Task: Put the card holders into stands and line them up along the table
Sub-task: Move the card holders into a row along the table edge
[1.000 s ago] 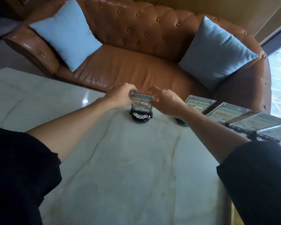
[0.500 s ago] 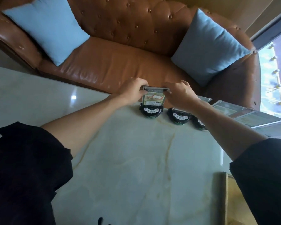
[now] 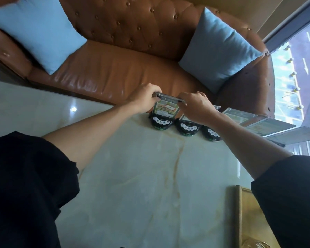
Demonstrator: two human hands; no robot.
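Note:
A clear card holder point(image 3: 166, 109) with a green and yellow card stands upright in a round black stand point(image 3: 160, 123) at the far edge of the marble table point(image 3: 141, 176). My left hand point(image 3: 145, 98) grips its top left corner and my right hand point(image 3: 197, 106) grips its top right corner. To its right, two more black stands point(image 3: 187, 127) point(image 3: 211, 134) sit in a row, partly hidden by my right forearm. Further right, several card holders point(image 3: 240, 117) lean back in line along the edge.
A brown leather sofa point(image 3: 123, 68) with two light blue cushions point(image 3: 38, 31) point(image 3: 218, 49) stands right behind the table. A window point(image 3: 297, 72) is at the right. A wooden tray edge point(image 3: 240, 212) lies at the near right of the table.
My view has shifted closer and slightly left of the row. Both hands still hold the same card holder, which now sits close beside the neighbouring stand.

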